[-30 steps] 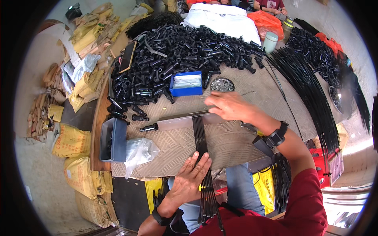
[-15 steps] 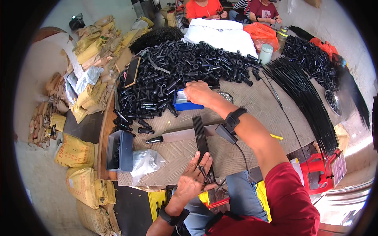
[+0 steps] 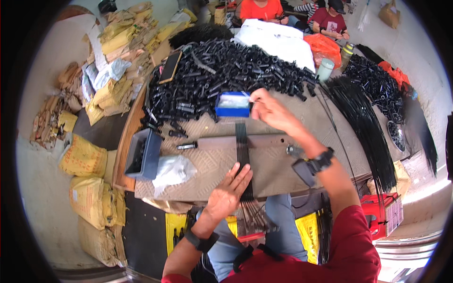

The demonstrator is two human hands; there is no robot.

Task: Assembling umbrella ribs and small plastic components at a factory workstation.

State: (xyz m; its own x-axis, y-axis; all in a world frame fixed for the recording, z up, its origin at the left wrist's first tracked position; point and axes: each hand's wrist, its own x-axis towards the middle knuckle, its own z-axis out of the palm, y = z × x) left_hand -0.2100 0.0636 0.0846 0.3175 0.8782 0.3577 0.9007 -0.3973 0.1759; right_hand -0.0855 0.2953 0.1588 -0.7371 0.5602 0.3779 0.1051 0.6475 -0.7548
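My left hand [image 3: 225, 195] lies with fingers stretched flat on a row of thin black rods [image 3: 241, 141]. The rods sit side by side across a long grey bar [image 3: 214, 143] on the table. Their lower ends [image 3: 255, 218] fan out past the table edge above my lap. At the right end of a small blue box [image 3: 232, 112] is my right hand [image 3: 272, 112], thumb and fingers pinched together. What they pinch is too small to make out. Thin whitish pieces [image 3: 233, 101] fill the box.
A large heap of black tubular parts [image 3: 198, 80] covers the far table, with a phone [image 3: 170, 67] on it. At left stand a grey bin [image 3: 143, 153] and a clear plastic bag [image 3: 173, 172]. Long black rods [image 3: 363, 132] lie at right. Two co-workers [image 3: 262, 10] [image 3: 328, 22] sit beyond.
My right hand has moved from over the blue box to its right end, uncovering the contents. My left hand now lies flatter on the rods, whose fanned lower ends show. The whole view has shifted.
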